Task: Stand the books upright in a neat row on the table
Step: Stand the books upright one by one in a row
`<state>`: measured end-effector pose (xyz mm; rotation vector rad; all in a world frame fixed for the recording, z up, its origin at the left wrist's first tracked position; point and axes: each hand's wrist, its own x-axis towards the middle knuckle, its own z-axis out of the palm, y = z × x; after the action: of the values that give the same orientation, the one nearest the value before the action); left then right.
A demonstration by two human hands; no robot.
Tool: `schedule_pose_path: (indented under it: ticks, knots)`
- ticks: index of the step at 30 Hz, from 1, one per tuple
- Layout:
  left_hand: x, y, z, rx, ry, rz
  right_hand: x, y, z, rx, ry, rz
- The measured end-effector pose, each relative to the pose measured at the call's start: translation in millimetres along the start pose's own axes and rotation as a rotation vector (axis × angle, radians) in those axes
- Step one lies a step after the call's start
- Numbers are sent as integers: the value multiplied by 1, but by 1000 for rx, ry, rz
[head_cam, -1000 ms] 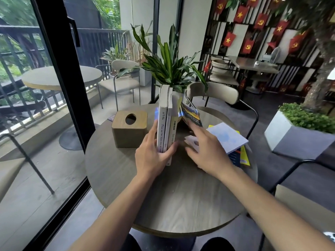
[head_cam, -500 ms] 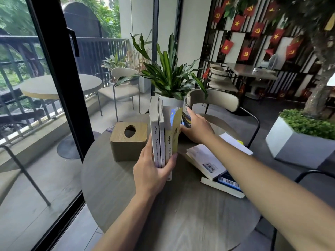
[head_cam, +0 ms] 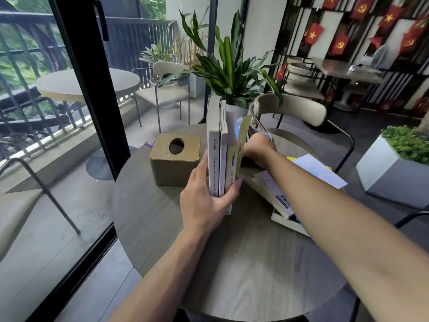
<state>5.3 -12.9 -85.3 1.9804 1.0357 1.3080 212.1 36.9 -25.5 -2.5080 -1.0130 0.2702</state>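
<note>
Three books stand upright (head_cam: 220,156) in a row near the middle of the round wooden table (head_cam: 232,263), spines toward me: two white ones and a yellow one. My left hand (head_cam: 206,201) clasps their near lower end, thumb on the right side. My right hand (head_cam: 257,149) reaches behind the yellow book and presses a blue-covered book (head_cam: 239,126) against the row's right side; that book is mostly hidden. A loose pile of flat books (head_cam: 285,194) lies to the right under my right forearm.
A wooden tissue box (head_cam: 175,159) sits just left of the row. A potted plant (head_cam: 232,73) stands behind the books. A chair (head_cam: 292,112) is at the table's far side, a white planter (head_cam: 394,168) at the right, a glass door frame (head_cam: 92,89) at the left.
My right hand carried the blue-covered book from above the flat pile to the right side of the standing row and pushed it in behind the yellow book. My left hand kept holding the row.
</note>
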Motion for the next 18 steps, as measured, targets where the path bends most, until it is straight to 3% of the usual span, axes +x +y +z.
schedule_pose_path:
  ticks: [2, 8, 14, 18]
  knots:
    - [0, -1, 0, -5, 3, -2, -3, -2, 4, -17, -34, 8]
    - [0, 1, 0, -9, 16, -22, -9, -3, 4, -102, 134, 64]
    - [0, -1, 0, -11, 0, -12, -25, 8, -31, 156, 289, 95]
    - [0, -2, 0, 1, -1, -6, -58, 17, -48, 317, 406, -45]
